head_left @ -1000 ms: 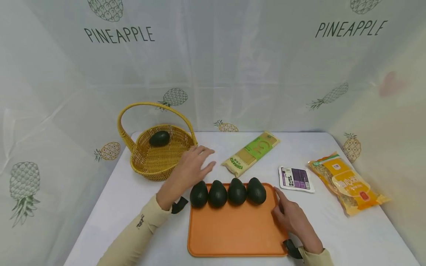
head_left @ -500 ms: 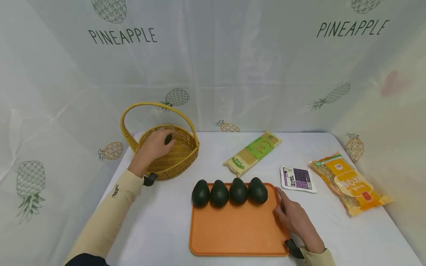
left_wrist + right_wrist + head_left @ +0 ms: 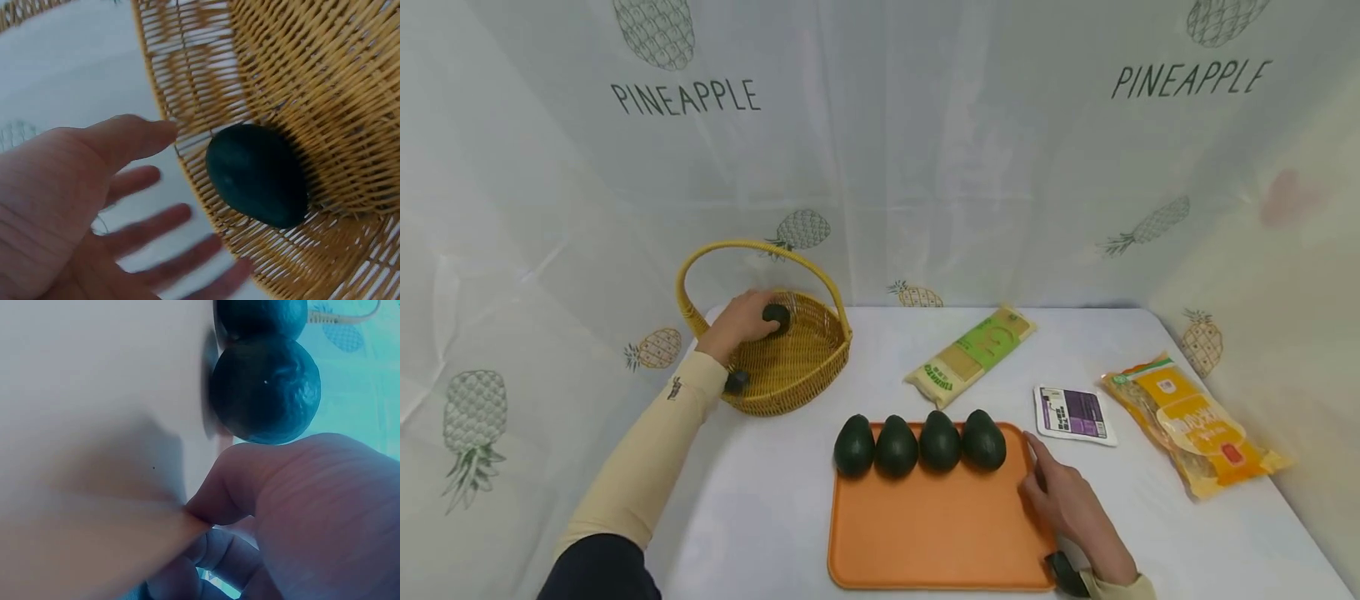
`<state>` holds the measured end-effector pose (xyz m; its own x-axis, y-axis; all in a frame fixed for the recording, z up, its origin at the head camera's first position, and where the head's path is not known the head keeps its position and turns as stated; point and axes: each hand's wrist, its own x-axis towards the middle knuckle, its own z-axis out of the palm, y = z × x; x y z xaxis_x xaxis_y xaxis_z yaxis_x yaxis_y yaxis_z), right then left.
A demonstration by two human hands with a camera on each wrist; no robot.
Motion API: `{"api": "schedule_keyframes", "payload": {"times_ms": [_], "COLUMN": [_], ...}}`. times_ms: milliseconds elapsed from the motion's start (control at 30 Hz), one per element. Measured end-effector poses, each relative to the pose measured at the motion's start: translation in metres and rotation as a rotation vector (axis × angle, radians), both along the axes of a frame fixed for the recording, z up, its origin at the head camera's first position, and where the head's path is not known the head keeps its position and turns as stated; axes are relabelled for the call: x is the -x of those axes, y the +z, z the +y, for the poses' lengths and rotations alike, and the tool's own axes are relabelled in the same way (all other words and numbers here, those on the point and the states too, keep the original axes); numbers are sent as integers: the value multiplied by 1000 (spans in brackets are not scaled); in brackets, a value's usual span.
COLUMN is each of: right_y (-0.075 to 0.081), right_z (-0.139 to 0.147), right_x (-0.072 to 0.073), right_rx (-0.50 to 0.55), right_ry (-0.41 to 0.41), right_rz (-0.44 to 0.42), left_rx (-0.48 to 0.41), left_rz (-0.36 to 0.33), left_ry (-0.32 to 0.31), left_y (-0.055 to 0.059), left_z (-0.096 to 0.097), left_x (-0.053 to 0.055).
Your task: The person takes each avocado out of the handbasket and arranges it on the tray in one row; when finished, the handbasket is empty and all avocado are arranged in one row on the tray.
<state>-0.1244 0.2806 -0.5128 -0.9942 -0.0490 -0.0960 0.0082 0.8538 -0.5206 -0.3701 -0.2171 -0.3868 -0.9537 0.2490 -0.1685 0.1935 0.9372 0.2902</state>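
Note:
My left hand (image 3: pixel 745 320) is at the left part of the yellow wicker basket (image 3: pixel 805 362), beside a dark green avocado (image 3: pixel 777 317) lying inside. In the left wrist view the fingers of that hand (image 3: pixel 56 194) are spread, and a gap separates them from the avocado (image 3: pixel 259 175) against the woven wall. With thumb and curled fingers, my right hand (image 3: pixel 1069 500) pinches the right edge of the orange tray (image 3: pixel 936 533); the right wrist view shows the thumb on top of the rim. Several avocados (image 3: pixel 897 447) stand in a row along the tray's far side.
Behind the tray lies a flat pack of noodles (image 3: pixel 972 354) with a green label. A small purple-and-white packet (image 3: pixel 1075 415) and a yellow-orange food bag (image 3: pixel 1195 425) lie to the right. The basket's tall handle (image 3: pixel 760 243) arches over it. A pineapple-print curtain hangs behind.
My left hand has swung from beside the basket's near right rim to the avocado inside it, leftward and away from me. The right hand keeps its hold on the tray.

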Motion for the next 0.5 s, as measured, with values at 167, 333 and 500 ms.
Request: {"api": "schedule_keyframes", "payload": {"times_ms": [167, 333, 500], "right_y": [-11, -18, -7], "right_z": [5, 8, 3], "right_x": [-3, -5, -4], "right_rx": [5, 24, 32], "right_ry": [5, 18, -2], "right_rz": [55, 124, 62], "left_rx": [19, 38, 67], "left_rz": [-65, -104, -110], "left_ry": [-5, 2, 41], "left_y": [1, -1, -8], "left_z": [-1, 2, 3], "left_x": [6, 12, 15]}}
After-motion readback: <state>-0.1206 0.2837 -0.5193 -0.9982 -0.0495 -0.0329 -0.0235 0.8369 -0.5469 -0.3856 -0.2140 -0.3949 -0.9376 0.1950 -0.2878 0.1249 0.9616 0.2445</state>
